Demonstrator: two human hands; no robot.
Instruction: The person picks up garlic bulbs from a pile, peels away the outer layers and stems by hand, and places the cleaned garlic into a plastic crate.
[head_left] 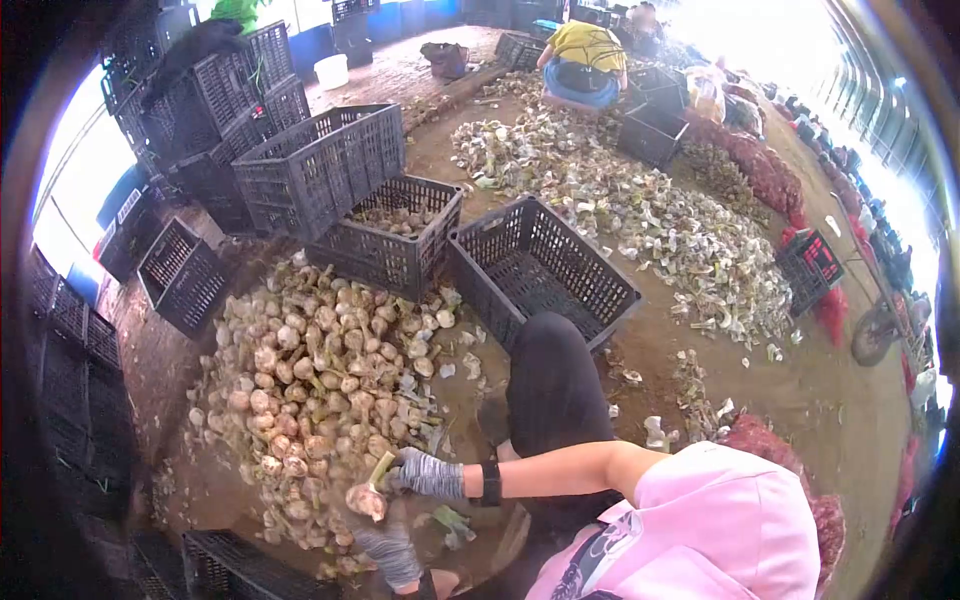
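Observation:
A garlic bulb (366, 502) with a short pale-green stem is held up in front of me, over the edge of a large heap of garlic bulbs (320, 370). My left hand (392, 552), in a grey glove and smeared by motion, is closed at the underside of the bulb. My right hand (430, 472), in a grey striped glove with a black wristband, is closed with its fingertips right at the stem. What lies inside its curled fingers is hidden. Cut leaf scraps (452, 525) lie on the ground beside my hands.
A black plastic crate (625, 300) stands by my knee. Another crate (375, 255) holds garlic, with one more crate (325, 165) resting partly over it. Beyond spreads a strip of trimmings (620, 210), where a person in yellow (585, 50) bends down. Crate stacks line the left side.

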